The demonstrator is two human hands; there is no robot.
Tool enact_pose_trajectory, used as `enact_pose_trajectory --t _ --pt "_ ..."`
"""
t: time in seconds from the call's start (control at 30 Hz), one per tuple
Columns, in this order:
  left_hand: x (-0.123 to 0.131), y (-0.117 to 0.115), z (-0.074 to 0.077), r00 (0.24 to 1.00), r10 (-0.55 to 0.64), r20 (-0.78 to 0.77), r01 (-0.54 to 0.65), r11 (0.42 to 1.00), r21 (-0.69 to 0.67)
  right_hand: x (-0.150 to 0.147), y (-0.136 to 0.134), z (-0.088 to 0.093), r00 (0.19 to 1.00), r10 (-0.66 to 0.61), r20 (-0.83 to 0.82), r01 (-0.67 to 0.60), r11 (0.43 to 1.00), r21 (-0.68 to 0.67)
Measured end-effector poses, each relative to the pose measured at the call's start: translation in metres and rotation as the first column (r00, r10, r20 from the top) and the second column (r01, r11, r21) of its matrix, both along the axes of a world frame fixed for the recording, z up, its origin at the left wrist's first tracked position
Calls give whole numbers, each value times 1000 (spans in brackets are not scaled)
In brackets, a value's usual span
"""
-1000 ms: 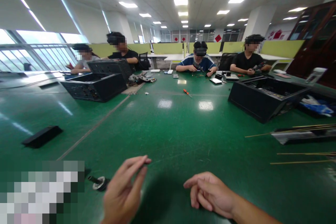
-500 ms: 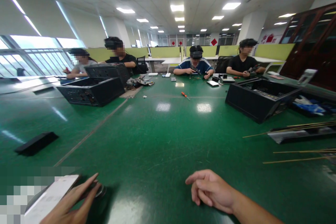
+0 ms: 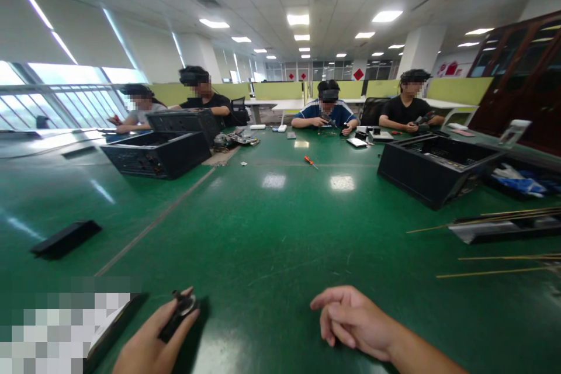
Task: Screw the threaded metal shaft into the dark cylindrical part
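Observation:
My left hand (image 3: 153, 336) is closed on a small black object with a round, silvery rim (image 3: 179, 312), pinched between thumb and fingers just above the green table (image 3: 272, 234). What kind of thing it is, I cannot make out. To the left of that hand lies a flat, white-topped item with a dark edge (image 3: 111, 324), largely hidden by blurring blocks. My right hand (image 3: 350, 321) rests at the front of the table, empty, its index finger stretched out and the other fingers loosely bent.
An orange-handled screwdriver (image 3: 309, 160) lies mid-table. Black computer cases stand at left (image 3: 162, 155) and right (image 3: 438, 169). A black bar (image 3: 65, 239) lies at left; thin yellowish sticks (image 3: 491, 273) poke in from the right. Several people sit along the far side.
My left hand has moved right, away from the white-topped item, carrying the small black object, which now shows more clearly. My right hand has stayed in place.

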State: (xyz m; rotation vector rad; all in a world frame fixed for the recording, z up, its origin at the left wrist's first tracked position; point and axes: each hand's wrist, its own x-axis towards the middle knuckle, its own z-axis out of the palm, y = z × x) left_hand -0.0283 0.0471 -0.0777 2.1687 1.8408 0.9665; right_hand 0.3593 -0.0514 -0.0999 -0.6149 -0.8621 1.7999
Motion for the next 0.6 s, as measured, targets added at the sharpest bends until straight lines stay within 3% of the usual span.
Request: enact_pose_trajectory --t 0.07,0.13,0.2,0.3,0.37,0.47,0.6 --pt "44 -4 17 985 -163 48 165 985 -42 -1 0 1 1000 -23 2 23 1000 7" --pt "92 -3 28 938 -330 108 339 937 -88 -2 2 4 992 -126 -4 126 992 11" --pt "138 1 31 867 -453 209 484 866 -127 -2 7 6 954 -299 -17 299 954 -1" --pt "190 10 26 764 -517 386 592 799 -103 2 19 10 863 -505 -22 504 863 -43" --pt "209 14 22 727 -550 411 631 771 -86 6 28 10 808 -590 -2 590 807 -27" --pt "217 15 19 687 -605 402 688 720 -93 11 37 8 757 -648 80 648 761 25" --pt "211 11 20 644 -652 401 751 640 -165 14 37 3 759 -612 224 580 791 196"
